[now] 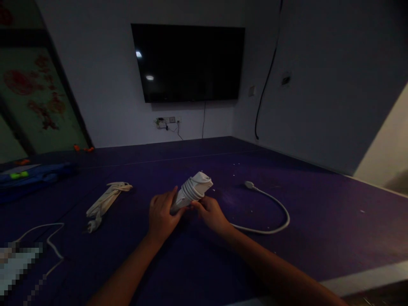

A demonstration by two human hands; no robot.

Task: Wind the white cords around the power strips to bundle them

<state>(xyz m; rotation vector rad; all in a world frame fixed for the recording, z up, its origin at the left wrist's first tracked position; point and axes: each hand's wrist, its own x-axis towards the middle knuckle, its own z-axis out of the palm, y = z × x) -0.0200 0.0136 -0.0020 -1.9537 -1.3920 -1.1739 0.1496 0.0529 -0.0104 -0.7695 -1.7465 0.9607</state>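
Observation:
A white power strip [200, 185], with several turns of its own cord round it, is held tilted above the purple surface. My left hand [162, 214] is closed round its near end. Low on the strip's right side, my right hand [213, 213] has its fingers pinched together on the white cord [284, 207]; the fingertips are partly hidden. From that hand the loose cord curves out to the right over the surface and ends in a plug [249, 185]. Left of my hands lies a second white strip [106, 203] wrapped in its cord, with its plug [93, 224] toward me.
The purple surface [318, 221] has small white scraps on it. Blue cloth [47, 176] lies at the far left, and a thin white cable [52, 244] at the near left. A television [191, 63] hangs on the wall above sockets [168, 120]. A black cable [265, 89] dangles at right.

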